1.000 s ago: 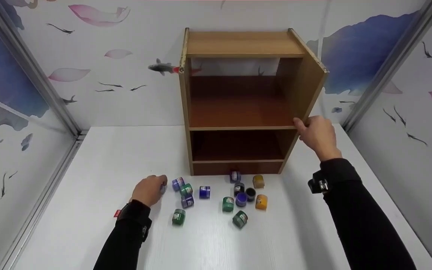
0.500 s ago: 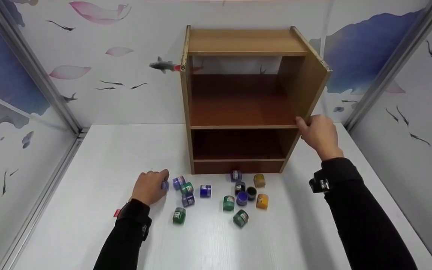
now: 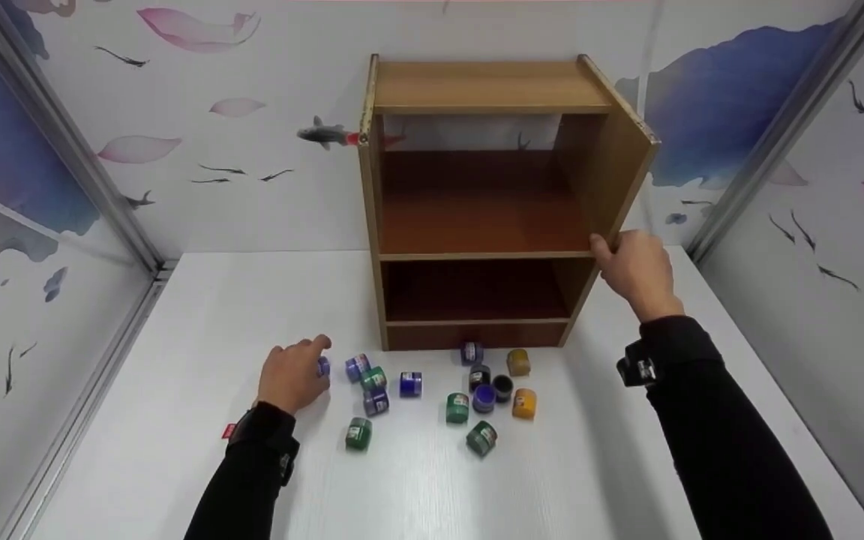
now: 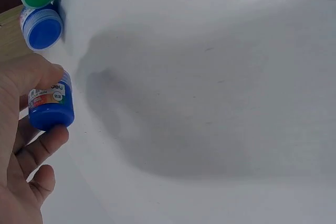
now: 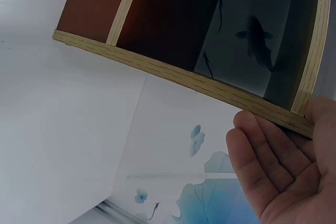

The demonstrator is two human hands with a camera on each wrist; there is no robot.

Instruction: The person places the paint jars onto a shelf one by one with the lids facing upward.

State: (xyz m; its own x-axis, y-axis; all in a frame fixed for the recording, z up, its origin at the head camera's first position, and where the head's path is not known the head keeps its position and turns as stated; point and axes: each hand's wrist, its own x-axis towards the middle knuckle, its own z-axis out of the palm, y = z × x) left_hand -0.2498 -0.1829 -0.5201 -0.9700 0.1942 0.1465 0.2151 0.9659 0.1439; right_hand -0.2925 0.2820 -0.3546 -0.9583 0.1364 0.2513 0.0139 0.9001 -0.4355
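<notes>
My left hand (image 3: pixel 293 379) pinches a small blue paint jar (image 4: pixel 52 109) between thumb and fingers, left of the other jars; the head view shows only a bit of it past the fingers. In the left wrist view, the jar's label faces the camera. A wooden shelf unit (image 3: pixel 477 225) stands upright against the back wall. My right hand (image 3: pixel 638 274) grips its right side panel, thumb at the front edge by the middle board. The right wrist view shows the fingers (image 5: pixel 257 166) on the panel's outer side.
Several paint jars lie and stand before the shelf: a green jar (image 3: pixel 358 433), a blue jar (image 3: pixel 410 384), a black jar (image 3: pixel 502 388) and a yellow jar (image 3: pixel 523 403) among them. Patterned panels (image 3: pixel 252 180) enclose the white table (image 3: pixel 237 300) at back and sides.
My left hand has shifted slightly left with the blue jar, and a finger now points further forward. My right hand stays on the shelf panel.
</notes>
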